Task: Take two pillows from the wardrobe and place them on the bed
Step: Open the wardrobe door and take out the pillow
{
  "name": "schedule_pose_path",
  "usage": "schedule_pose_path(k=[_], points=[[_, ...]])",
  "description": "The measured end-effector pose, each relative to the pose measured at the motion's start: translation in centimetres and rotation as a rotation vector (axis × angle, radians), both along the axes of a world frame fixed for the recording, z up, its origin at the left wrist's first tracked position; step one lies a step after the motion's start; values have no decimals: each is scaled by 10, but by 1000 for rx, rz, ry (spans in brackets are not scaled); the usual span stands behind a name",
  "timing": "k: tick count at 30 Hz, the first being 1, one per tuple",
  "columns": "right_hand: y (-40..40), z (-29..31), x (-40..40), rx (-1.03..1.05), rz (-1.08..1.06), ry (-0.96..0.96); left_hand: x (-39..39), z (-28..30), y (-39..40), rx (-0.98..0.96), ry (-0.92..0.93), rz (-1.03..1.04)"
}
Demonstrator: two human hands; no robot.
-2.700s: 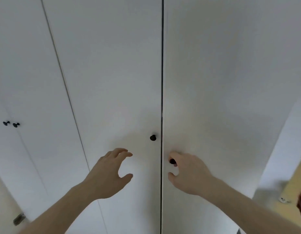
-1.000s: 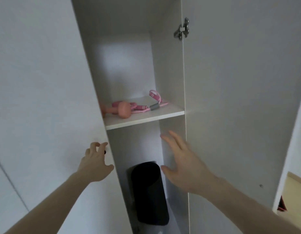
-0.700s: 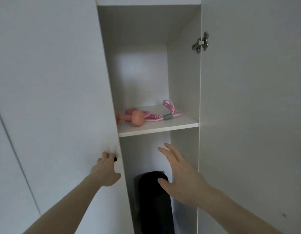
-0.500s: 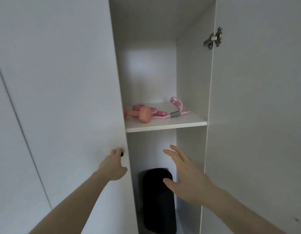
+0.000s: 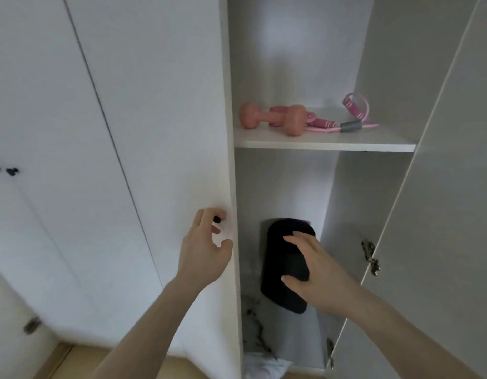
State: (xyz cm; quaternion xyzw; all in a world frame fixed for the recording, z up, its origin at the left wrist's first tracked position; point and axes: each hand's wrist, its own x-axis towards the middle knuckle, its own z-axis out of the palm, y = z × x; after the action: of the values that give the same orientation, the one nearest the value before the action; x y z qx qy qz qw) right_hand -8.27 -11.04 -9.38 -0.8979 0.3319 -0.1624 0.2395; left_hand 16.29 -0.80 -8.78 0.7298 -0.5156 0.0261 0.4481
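The white wardrobe (image 5: 155,132) has its right door (image 5: 442,214) swung open and its left door shut. My left hand (image 5: 204,253) curls its fingers around the small black knob (image 5: 216,219) at the left door's edge. My right hand (image 5: 316,272) is spread open in front of a black rolled object (image 5: 280,258) standing in the lower compartment. Grey patterned fabric (image 5: 280,335) lies behind and below the roll, with something white (image 5: 261,366) at the bottom. I cannot tell whether either is a pillow.
A shelf (image 5: 324,144) above holds a pink dumbbell (image 5: 272,120) and a pink skipping rope (image 5: 354,116). Further left are more shut wardrobe doors with black knobs (image 5: 4,170). Wooden floor (image 5: 67,362) shows at the bottom left.
The right door has been pulled open since the first frame. My right hand has dropped lower, onto the front of the black roll. My left hand stays at the left door's knob.
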Motion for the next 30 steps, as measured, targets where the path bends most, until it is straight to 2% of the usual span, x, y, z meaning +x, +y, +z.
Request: schedule_pose_path(k=[12,22,27,30], points=[[48,-47,83,117,251,111,26,1,106,-72,47,69],[77,-72,139,112,433,193,62,-2,185,-143,129,210],[86,-90,155,113,474,233,78,-5,214,-181,183,367],[90,-102,165,124,496,265,86,-12,225,-176,125,535]])
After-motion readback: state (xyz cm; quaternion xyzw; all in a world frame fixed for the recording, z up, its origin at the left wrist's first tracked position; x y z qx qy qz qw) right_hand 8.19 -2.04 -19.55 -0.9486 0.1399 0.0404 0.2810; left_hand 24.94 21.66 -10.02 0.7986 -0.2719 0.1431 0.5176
